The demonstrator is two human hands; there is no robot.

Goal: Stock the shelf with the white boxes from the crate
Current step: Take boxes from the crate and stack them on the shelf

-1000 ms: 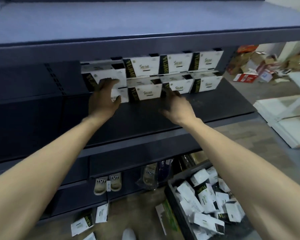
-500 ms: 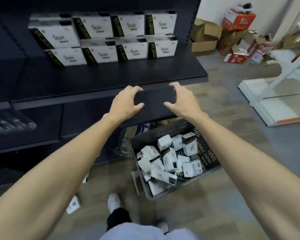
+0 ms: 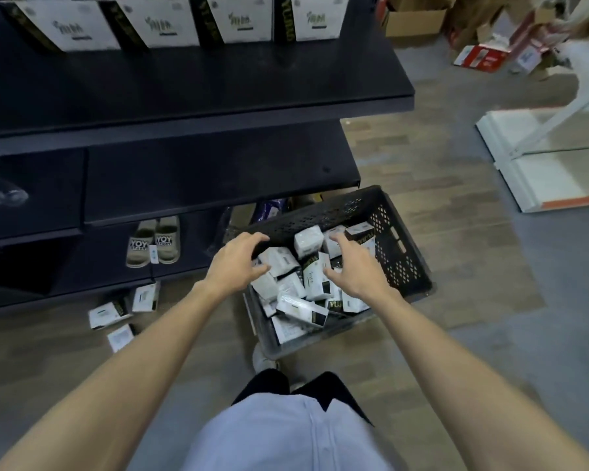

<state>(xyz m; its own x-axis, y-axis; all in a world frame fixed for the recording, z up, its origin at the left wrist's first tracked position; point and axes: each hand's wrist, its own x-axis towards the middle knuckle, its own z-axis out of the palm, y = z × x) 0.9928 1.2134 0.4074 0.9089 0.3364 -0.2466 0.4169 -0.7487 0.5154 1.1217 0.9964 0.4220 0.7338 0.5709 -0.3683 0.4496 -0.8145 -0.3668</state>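
Black perforated plastic crate [image 3: 400, 256] sits on the floor at 5 o'clock of the dark metal shelf [image 3: 218, 83], heaped with small white cardboard boxes [image 3: 315, 278]. Both hands hang over the heap, released and holding nothing: the left hand [image 3: 237, 261] at the crate's 9 o'clock rim, the right hand [image 3: 354, 266] over its middle. At 12 o'clock, a row of stocked white boxes [image 3: 242, 22] stands on the shelf.

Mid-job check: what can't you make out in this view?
Bottom of the crate and depth of the white boxes: head view, covered by the top layer and hands.
Whether the left hand or right hand touches a box: head view, fingers cover the contact.
Tops of the stocked boxes on the shelf: head view, cut by the upper edge.
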